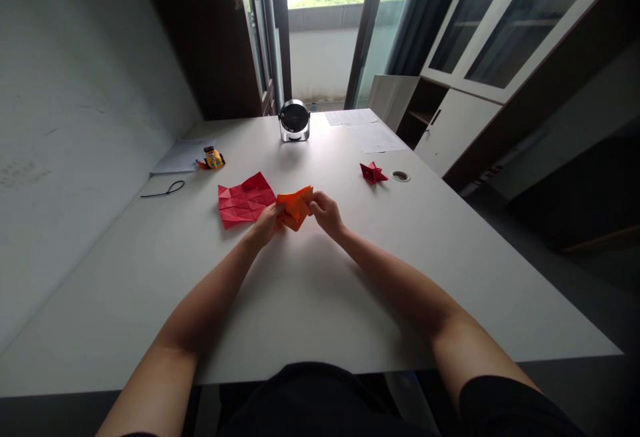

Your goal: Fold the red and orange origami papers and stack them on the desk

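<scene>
A partly folded sheet of orange origami paper (296, 207) is held up over the middle of the white table (320, 303). My left hand (266, 223) pinches its left edge, and my right hand (326, 213) grips the upper right corner between thumb and fingers. Fingertips hide parts of both edges. Just left of it lies a creased sheet of red paper (245, 201), flattened out with a grid of fold lines. Farther right rests a folded red paper figure (373, 173), apart from both hands.
A round black device on a metal stand (294, 121) stands at the far edge. To the left are a yellow-orange object with black parts (212, 158), a black cable tie (165, 190) and white papers (175, 157). More sheets (377, 138) lie far right, near a round cable hole (401, 176).
</scene>
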`<state>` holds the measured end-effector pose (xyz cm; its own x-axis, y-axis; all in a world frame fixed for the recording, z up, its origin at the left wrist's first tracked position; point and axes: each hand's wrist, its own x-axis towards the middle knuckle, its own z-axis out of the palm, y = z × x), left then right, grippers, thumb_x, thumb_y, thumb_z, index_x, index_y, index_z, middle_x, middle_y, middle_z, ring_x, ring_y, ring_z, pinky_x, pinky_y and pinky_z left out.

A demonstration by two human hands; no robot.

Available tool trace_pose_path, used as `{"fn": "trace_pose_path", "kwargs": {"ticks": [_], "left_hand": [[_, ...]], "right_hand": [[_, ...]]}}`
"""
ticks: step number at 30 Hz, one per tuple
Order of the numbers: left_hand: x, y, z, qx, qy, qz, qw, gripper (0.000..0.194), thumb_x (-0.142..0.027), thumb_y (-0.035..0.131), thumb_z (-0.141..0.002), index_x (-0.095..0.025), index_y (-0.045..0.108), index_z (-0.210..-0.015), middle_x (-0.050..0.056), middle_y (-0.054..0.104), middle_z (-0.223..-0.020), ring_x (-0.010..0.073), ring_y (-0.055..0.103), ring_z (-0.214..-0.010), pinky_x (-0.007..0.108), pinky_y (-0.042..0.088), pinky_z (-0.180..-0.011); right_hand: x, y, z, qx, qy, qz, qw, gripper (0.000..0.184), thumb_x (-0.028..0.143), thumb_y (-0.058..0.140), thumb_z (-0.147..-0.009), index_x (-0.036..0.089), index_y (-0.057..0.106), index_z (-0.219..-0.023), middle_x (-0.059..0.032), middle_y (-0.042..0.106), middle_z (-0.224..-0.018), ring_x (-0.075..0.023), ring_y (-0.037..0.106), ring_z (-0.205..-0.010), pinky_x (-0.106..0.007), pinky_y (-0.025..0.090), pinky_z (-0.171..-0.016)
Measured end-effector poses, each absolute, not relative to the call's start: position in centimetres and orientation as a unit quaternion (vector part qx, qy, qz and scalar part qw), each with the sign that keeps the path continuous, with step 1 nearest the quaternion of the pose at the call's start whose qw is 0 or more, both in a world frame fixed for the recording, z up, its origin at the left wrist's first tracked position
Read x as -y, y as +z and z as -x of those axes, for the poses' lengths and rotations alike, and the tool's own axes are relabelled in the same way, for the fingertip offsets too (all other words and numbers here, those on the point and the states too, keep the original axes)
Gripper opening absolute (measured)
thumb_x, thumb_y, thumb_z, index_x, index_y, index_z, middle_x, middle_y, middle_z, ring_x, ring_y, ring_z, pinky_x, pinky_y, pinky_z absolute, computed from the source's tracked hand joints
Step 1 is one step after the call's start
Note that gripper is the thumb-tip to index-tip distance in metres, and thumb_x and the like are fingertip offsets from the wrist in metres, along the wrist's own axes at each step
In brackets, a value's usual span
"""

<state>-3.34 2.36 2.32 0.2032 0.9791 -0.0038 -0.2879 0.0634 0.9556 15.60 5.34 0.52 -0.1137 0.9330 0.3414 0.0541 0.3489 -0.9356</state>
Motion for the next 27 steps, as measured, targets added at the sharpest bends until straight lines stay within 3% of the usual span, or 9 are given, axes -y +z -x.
{"fn": "trace_pose_path", "kwargs": {"ticks": [5,13,21,24,27], "left_hand": [[-2.3,2.5,3.5,-0.334,0.503,-0.428,0.672,0.050,-0.049,0.069,-0.086,-0.013,0.068,-0.121,0.016,0.070,-0.122,0.0286,0.067,-0.110,0.038,0.053,-0.093],[-3.2,1.1,5.2,-0.350,0.503,-0.367,0.700,0.037,-0.046,0.064,-0.090,-0.019,0.069,-0.115,0.010,0.072,-0.117,0.0213,0.069,-0.105,0.034,0.056,-0.090],[-2.9,0.7,3.8,-0.408,0.569,-0.388,0.599,0.057,-0.060,0.082,-0.067,-0.013,0.070,-0.095,0.010,0.074,-0.088,0.0220,0.071,-0.080,0.039,0.057,-0.082],[-2.4,1.2,2.9,-0.424,0.580,-0.399,0.570,0.057,-0.064,0.080,-0.068,-0.013,0.072,-0.093,0.011,0.074,-0.087,0.0232,0.071,-0.081,0.039,0.058,-0.081],[-2.4,1.2,2.7,-0.457,0.594,-0.395,0.532,0.048,-0.059,0.077,-0.073,-0.014,0.072,-0.088,0.009,0.073,-0.084,0.0218,0.070,-0.077,0.038,0.059,-0.076]], "right_hand": [[-6.4,-0.1,-15.7,0.519,0.509,0.385,0.569,0.018,0.037,0.060,-0.079,0.020,0.055,-0.079,0.0018,0.059,-0.071,-0.0130,0.058,-0.063,-0.025,0.052,-0.056],[-6.6,0.1,-16.0,0.502,0.571,0.362,0.539,0.021,0.038,0.064,-0.079,0.020,0.053,-0.081,0.0025,0.060,-0.063,-0.0115,0.058,-0.052,-0.024,0.047,-0.050],[-6.3,-0.1,-16.0,0.566,0.469,0.419,0.533,0.018,0.036,0.060,-0.082,0.023,0.049,-0.085,0.0053,0.058,-0.060,-0.0116,0.057,-0.051,-0.022,0.046,-0.049],[-5.7,0.3,-15.8,0.600,0.409,0.423,0.542,0.024,0.040,0.063,-0.083,0.025,0.045,-0.091,0.0071,0.058,-0.064,-0.0121,0.058,-0.054,-0.023,0.048,-0.052],[-5.0,0.8,-15.6,0.656,0.349,0.409,0.529,0.020,0.040,0.059,-0.088,0.024,0.048,-0.090,0.0029,0.063,-0.073,-0.0139,0.061,-0.063,-0.025,0.050,-0.057]]}}
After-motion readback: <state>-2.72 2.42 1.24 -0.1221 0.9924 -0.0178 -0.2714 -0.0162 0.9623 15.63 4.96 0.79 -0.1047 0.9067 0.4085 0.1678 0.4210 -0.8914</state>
